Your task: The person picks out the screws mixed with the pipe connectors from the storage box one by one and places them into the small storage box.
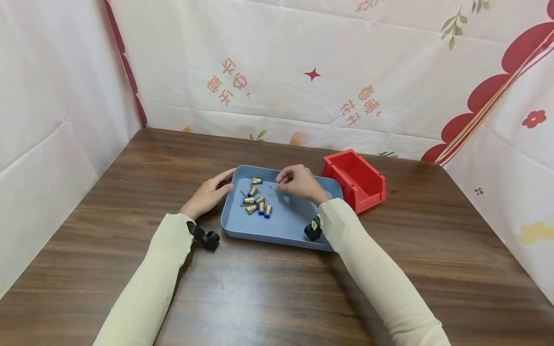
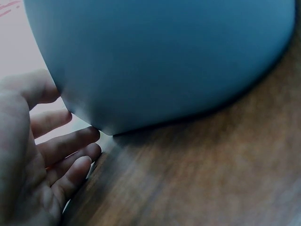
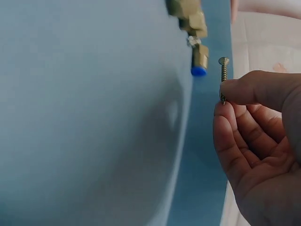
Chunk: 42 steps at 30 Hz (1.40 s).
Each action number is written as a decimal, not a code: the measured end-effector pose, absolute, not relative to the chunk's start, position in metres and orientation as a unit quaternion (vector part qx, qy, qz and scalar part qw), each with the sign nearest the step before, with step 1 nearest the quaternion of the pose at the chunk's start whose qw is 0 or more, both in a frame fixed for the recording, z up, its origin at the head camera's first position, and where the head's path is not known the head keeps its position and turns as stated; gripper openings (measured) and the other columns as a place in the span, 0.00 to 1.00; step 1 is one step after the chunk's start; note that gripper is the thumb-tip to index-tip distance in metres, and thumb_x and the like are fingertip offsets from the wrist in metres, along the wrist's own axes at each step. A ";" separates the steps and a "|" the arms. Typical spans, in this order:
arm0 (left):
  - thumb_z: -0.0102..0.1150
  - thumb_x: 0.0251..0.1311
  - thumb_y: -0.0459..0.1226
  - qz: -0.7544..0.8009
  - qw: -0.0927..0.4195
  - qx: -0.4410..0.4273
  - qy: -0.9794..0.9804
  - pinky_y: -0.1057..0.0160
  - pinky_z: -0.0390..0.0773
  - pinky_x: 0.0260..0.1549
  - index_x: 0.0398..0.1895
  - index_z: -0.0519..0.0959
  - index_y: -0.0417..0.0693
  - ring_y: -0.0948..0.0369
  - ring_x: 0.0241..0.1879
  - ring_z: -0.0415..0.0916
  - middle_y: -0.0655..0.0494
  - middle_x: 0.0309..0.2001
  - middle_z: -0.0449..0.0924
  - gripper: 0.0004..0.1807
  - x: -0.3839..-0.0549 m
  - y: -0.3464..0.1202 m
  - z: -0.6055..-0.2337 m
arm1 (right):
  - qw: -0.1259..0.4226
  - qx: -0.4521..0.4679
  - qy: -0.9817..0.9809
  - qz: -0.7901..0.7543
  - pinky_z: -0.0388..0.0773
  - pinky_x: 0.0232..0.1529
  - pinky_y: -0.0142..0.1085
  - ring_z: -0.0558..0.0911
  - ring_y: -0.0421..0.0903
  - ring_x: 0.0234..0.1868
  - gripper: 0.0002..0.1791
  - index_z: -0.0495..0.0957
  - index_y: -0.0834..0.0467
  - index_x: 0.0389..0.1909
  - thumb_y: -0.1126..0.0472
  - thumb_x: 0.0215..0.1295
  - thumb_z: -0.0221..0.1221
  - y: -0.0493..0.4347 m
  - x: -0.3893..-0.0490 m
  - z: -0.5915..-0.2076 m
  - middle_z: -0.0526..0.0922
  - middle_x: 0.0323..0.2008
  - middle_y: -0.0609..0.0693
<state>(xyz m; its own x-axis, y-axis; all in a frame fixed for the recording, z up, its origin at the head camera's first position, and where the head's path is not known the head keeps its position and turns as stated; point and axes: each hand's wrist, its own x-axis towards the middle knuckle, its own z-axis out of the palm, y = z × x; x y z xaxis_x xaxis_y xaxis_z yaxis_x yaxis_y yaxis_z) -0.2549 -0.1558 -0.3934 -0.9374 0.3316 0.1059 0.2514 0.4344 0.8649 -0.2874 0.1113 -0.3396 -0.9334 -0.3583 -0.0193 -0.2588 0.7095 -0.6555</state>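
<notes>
A blue-grey tray lies on the table, and several brass fittings with blue ends are clustered in its left half. A few screws lie among those fittings. My right hand, over the far side of the tray, pinches a screw between thumb and fingertip. In the right wrist view the screw's head points up and its tip shows below the thumb. My left hand touches the tray's left side, its fingers loosely extended along the outer wall.
A red open-fronted bin stands just right of the tray on the brown wooden table. White printed cloth hangs behind the table and at both sides. A black wrist-worn camera overhangs the tray's near right part.
</notes>
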 end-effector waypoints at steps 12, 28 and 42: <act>0.45 0.72 0.42 0.509 0.048 0.170 0.842 0.45 0.63 0.64 0.74 0.55 0.51 0.47 0.68 0.61 0.42 0.69 0.62 0.29 -0.252 -0.153 -0.398 | 0.034 -0.147 0.931 -0.332 0.78 0.35 0.32 0.78 0.48 0.34 0.10 0.82 0.65 0.40 0.67 0.57 0.64 0.155 -0.285 -0.320 0.83 0.35 0.58; 0.44 0.72 0.42 0.500 0.046 0.165 0.849 0.43 0.63 0.63 0.75 0.55 0.53 0.46 0.67 0.61 0.43 0.69 0.62 0.29 -0.254 -0.153 -0.393 | 0.004 -0.113 0.934 -0.338 0.76 0.33 0.27 0.78 0.48 0.36 0.08 0.80 0.65 0.40 0.67 0.61 0.60 0.202 -0.287 -0.292 0.82 0.37 0.59; 0.43 0.73 0.44 0.501 0.054 0.162 0.848 0.42 0.62 0.64 0.75 0.53 0.53 0.45 0.69 0.58 0.44 0.71 0.59 0.30 -0.251 -0.155 -0.393 | -0.006 -0.063 0.942 -0.329 0.76 0.38 0.30 0.77 0.48 0.39 0.10 0.78 0.64 0.42 0.63 0.62 0.59 0.236 -0.284 -0.283 0.80 0.39 0.58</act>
